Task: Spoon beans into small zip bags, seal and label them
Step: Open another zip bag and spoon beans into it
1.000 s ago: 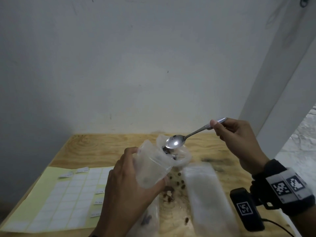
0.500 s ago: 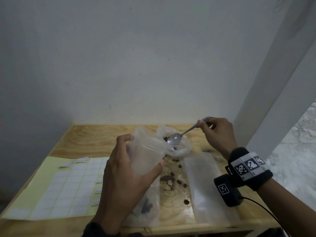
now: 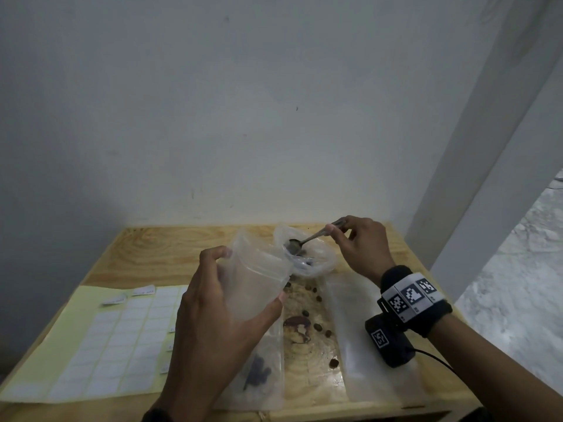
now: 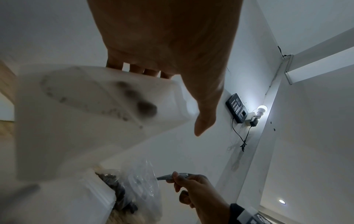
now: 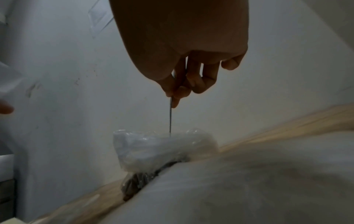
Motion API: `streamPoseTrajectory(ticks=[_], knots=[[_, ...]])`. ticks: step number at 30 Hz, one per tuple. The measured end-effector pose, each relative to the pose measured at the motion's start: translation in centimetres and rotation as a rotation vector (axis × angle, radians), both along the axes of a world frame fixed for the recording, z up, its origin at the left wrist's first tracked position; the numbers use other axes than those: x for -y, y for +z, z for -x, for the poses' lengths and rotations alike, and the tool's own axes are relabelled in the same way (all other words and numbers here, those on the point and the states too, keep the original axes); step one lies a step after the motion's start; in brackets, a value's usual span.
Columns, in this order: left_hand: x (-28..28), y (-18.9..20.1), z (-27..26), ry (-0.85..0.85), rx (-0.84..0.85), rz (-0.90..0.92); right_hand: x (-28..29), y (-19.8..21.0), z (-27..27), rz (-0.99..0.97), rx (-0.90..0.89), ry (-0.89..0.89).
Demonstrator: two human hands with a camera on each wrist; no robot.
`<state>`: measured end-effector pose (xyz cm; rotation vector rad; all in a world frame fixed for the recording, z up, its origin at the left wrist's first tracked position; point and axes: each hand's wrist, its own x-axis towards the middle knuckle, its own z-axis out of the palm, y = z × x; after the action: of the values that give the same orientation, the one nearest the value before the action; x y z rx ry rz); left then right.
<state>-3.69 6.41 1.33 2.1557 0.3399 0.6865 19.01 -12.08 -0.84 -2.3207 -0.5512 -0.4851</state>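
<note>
My left hand (image 3: 219, 303) grips a small clear zip bag (image 3: 254, 281) held up above the wooden table (image 3: 158, 251), mouth toward the back; a few dark beans show through its bottom (image 4: 145, 108) in the left wrist view. My right hand (image 3: 359, 245) pinches the handle of a metal spoon (image 3: 304, 241). The spoon's bowl dips into the crumpled clear supply bag of dark beans (image 3: 316, 260) just behind the zip bag. In the right wrist view the spoon (image 5: 170, 118) goes straight down into that bean bag (image 5: 153, 150).
A yellow sheet of white labels (image 3: 91, 345) lies at the left, a few peeled up. Loose beans (image 3: 318, 298) are scattered on the wood. A zip bag with beans (image 3: 259, 373) lies by my left wrist, and an empty flat bag (image 3: 362, 339) at right.
My right hand has lowered the spoon from above the zip bag into the bean supply bag. My left hand has kept hold of the zip bag.
</note>
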Motion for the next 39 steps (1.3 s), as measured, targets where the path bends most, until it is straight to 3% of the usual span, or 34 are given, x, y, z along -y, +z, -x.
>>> streamPoseTrajectory(ticks=[6,14,20,31,39], knots=[[-0.4,0.1,-0.1,0.021,0.005,0.008,0.0,-0.3,-1.3,-0.139,-0.311,-0.002],[-1.1,0.2,-0.4,0.044,0.008,-0.005,-0.6,-1.1,-1.6,-0.164,-0.489,0.112],[-0.8,0.1,-0.7,0.023,0.022,0.001,0.3,-1.1,-2.1,-0.386,-0.694,0.107],[0.2,-0.4,-1.7,-0.001,-0.019,-0.020,5.4,0.4,-2.3,-0.537,-0.602,-0.040],[1.5,-1.1,-2.8,-0.017,-0.121,-0.074,5.4,5.3,1.0,-0.572,-0.520,0.107]])
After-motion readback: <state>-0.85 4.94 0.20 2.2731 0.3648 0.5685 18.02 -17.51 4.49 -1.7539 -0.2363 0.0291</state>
